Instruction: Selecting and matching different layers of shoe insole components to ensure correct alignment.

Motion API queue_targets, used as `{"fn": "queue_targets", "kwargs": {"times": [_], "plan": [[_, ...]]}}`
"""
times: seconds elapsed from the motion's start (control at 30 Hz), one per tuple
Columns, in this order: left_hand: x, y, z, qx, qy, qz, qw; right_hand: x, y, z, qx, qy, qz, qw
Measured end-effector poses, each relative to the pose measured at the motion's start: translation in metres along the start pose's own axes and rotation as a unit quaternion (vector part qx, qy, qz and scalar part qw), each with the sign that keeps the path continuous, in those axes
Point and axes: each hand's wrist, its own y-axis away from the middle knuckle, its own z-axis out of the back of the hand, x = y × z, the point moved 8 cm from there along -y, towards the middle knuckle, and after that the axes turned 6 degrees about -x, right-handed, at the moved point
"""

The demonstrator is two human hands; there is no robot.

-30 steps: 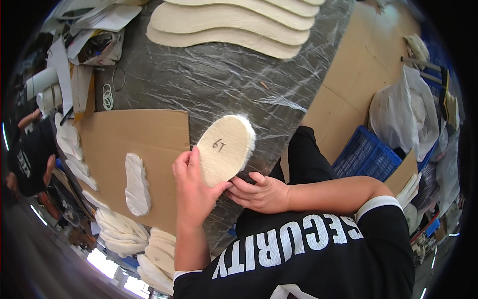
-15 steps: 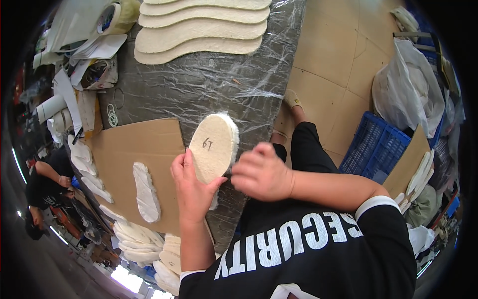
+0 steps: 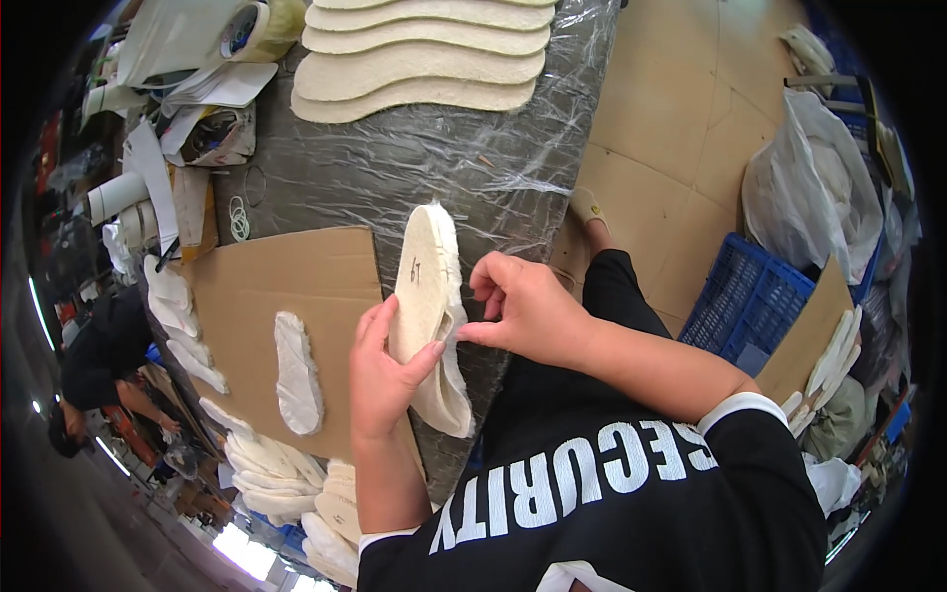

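Two hands work one fleece-lined insole over the wrapped table.

The left hand [image 3: 380, 370] grasps the fleece insole [image 3: 426, 316] from below, thumb across its pale face, holding it on edge just above the near rim of the plastic-wrapped table [image 3: 414, 168]. The right hand [image 3: 523, 308] pinches the insole's fluffy border between fingertips. Left of the insole, one more fleece piece [image 3: 297, 372] lies on a flat cardboard sheet [image 3: 271, 286]. Four bare tan insoles [image 3: 419, 59] lie fanned at the table's far side. A tape roll [image 3: 249, 25] sits at the far left corner. Right of the table, a blue plastic crate [image 3: 755, 306] stands on the floor, its contents hidden.
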Motion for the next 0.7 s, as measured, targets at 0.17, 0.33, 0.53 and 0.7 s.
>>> {"fn": "queue_targets", "kwargs": {"times": [0.17, 0.33, 0.53, 0.7], "plan": [[0.001, 0.001, -0.004, 0.008, 0.030, 0.007, 0.999, 0.004, -0.011, -0.010, -0.011, 0.004, 0.024, 1.000], [0.019, 0.001, 0.000, 0.016, 0.095, 0.017, 0.995, -0.022, -0.014, -0.020, 0.015, -0.077, -0.064, 0.995], [0.033, 0.002, 0.006, -0.040, 0.142, 0.025, 0.989, -0.027, 0.002, -0.032, 0.070, -0.222, -0.188, 0.954], [0.011, 0.007, -0.007, -0.046, 0.265, 0.069, 0.961, -0.025, 0.020, -0.029, 0.069, -0.231, -0.082, 0.967]]}}
